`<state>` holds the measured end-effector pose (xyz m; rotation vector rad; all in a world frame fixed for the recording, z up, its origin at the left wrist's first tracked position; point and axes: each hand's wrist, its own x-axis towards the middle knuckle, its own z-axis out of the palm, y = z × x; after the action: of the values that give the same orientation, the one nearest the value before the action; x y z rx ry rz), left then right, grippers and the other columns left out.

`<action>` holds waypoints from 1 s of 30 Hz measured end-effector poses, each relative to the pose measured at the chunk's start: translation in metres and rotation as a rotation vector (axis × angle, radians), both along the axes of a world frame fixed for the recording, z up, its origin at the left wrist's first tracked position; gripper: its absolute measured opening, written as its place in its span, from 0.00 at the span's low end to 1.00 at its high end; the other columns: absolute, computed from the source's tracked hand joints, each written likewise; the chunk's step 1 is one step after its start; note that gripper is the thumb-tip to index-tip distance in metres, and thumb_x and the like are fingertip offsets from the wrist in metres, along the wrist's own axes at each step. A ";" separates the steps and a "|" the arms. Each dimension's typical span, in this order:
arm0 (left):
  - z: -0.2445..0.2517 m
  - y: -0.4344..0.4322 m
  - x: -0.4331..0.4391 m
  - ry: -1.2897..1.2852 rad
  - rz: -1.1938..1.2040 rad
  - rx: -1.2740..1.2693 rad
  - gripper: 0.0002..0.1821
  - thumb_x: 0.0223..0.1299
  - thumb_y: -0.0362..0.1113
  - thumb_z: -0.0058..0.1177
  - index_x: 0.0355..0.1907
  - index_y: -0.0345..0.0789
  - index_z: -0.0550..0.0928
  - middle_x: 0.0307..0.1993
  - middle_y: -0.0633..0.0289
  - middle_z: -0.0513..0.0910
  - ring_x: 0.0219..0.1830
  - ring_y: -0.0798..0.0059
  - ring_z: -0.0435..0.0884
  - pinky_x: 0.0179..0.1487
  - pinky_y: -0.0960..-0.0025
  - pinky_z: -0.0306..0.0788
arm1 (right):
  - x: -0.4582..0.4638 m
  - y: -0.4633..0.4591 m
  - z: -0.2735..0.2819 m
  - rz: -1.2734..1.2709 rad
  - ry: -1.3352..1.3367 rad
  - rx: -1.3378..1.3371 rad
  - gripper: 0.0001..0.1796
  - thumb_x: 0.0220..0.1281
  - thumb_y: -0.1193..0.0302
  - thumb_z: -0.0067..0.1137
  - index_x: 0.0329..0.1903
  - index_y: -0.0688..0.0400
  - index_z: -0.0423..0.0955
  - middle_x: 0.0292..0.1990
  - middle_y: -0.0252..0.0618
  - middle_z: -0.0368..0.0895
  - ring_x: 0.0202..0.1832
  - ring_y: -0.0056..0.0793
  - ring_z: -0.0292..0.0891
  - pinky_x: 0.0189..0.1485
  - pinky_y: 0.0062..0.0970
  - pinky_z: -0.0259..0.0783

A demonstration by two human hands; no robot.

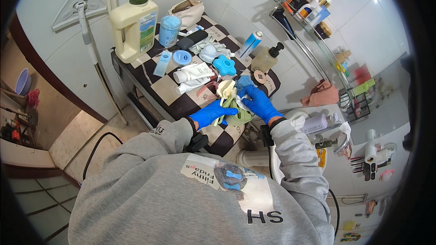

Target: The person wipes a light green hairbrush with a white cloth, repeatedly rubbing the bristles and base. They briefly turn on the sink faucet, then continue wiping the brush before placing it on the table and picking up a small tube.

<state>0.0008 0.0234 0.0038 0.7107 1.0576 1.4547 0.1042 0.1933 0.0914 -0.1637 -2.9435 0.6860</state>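
Both of my hands wear blue gloves and meet over the near right part of a table with a checkered cloth (170, 85). My left hand (213, 113) is closed around a green plastic container (242, 115) with cream and green pieces standing up from it, among them a cream flower-shaped piece (225, 89). At the container's top, my right hand (257, 101) pinches a crumpled white tissue or wipe (241, 100). A blue cloth-like item (244, 81) lies just beyond the right hand. The fingers partly hide the container.
White tubes (194, 72), a blue flower-shaped item (224, 65), a round jar (208, 53) and a pump bottle (265, 58) stand or lie beyond my hands. A large cream jug (134, 27) stands at the far left corner. To the right are a washbasin (293, 115) and a glass wall shelf (316, 34).
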 end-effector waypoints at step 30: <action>0.009 -0.001 0.002 0.070 -0.026 -0.058 0.27 0.58 0.42 0.58 0.58 0.35 0.68 0.47 0.61 0.75 0.45 0.75 0.77 0.41 0.72 0.78 | 0.010 -0.013 -0.004 -0.033 -0.096 0.270 0.16 0.55 0.68 0.55 0.46 0.55 0.68 0.37 0.49 0.76 0.36 0.50 0.76 0.36 0.40 0.72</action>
<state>0.0031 0.0221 0.0131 0.7361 1.1363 1.3802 0.1145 0.1808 0.0875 -0.2251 -3.0778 0.2781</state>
